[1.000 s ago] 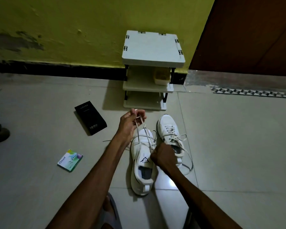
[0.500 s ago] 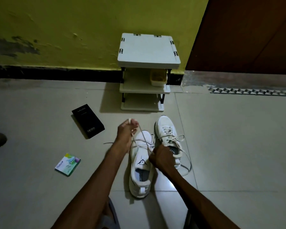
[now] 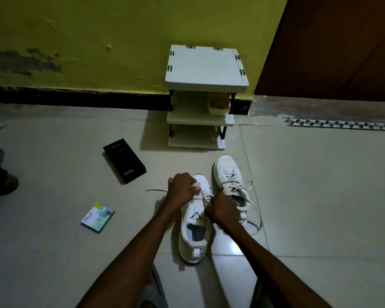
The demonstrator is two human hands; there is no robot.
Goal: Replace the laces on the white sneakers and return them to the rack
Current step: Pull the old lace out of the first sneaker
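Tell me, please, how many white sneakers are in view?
2. The near sneaker lies on the floor under the left hand and right hand; the far sneaker lies beside it on the right, closer to the rack.

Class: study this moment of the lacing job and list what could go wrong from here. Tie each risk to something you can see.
1. The left hand and right hand both grip the lace on the near sneaker; an uneven pull might leave its ends unequal.
2. The far sneaker has loose loops trailing on the floor close to the right hand; they could snag.
3. Dim light may hide eyelets.
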